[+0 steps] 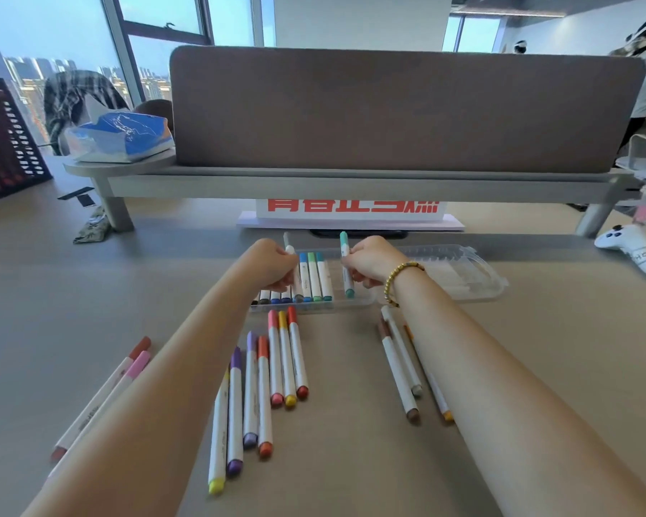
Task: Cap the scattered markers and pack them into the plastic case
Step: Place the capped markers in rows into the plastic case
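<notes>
Two bare forearms reach across a beige worktop (90, 292). The left hand (273, 264) has its grip clamped on a grey-capped marker (290, 251); the right hand (370, 261), wearing a beaded bracelet (401, 279), has its grip clamped on a teal marker (345, 266). Both are above the clear plastic case (351, 304), whose open lid (463, 270) lies to its right. Inside, 3 blue and green markers (316, 278) show fully; others are partly hidden. Loose on the worktop: 7 markers (273, 375) in the middle, 3 markers (403, 367) on the right, 2 pink and red markers (105, 389) on the left.
</notes>
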### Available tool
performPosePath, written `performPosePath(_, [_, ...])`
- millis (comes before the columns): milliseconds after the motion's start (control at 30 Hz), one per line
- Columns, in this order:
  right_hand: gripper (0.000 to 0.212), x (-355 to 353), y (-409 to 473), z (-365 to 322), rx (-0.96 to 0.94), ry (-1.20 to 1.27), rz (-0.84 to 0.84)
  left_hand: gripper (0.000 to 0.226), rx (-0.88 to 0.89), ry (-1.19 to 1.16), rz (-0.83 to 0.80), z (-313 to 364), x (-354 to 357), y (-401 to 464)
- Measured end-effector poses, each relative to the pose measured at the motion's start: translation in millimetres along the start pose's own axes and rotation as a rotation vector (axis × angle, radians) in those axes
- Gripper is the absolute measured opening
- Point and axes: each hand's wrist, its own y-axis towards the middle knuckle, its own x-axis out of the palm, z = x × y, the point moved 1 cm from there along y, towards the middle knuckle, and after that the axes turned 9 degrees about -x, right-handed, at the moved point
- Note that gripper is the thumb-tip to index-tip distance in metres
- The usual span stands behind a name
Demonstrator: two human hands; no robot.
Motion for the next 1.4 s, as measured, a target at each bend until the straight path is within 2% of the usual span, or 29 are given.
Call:
performPosePath(167, [0.021,20,27,3,0.027,-0.102,-0.029,0.029,0.007,-0.014,-0.007,-1,5,18])
performPosePath(300, [0.029,35,37,11,0.018,-0.181,0.000,0.028,0.027,0.004,-0.007,-2,12,27])
performPosePath(500, [0.029,43,39,17,-0.022,-0.342,0.031,0.028,0.032,-0.007,-0.025,-1,7,29])
performPosePath(633, [0.034,37,29,19,-0.146,-0.479,-0.038,0.028,0.032,-0.012,-0.028,-2,1,30])
performPosePath(767, [0.036,37,21,28,-0.277,-0.634,-0.030,0.029,0.037,0.000,-0.019,-4,4,32])
performPosePath(1033, [0.029,43,21,31,-0.332,-0.826,0.056,0.029,0.061,-0.029,0.006,3,20,35])
performPosePath(1100, [0.029,40,19,31,-0.327,-0.811,0.050,0.034,0.080,-0.024,0.010,7,24,31])
performPosePath(1200, [0.034,26,12,37,-0.288,-0.666,0.076,0.052,0.119,-0.004,-0.006,13,32,27])
performPosePath(1400, [0.038,-9,14,36,-0.256,-0.414,0.193,0.052,0.178,0.147,0.014,35,58,26])
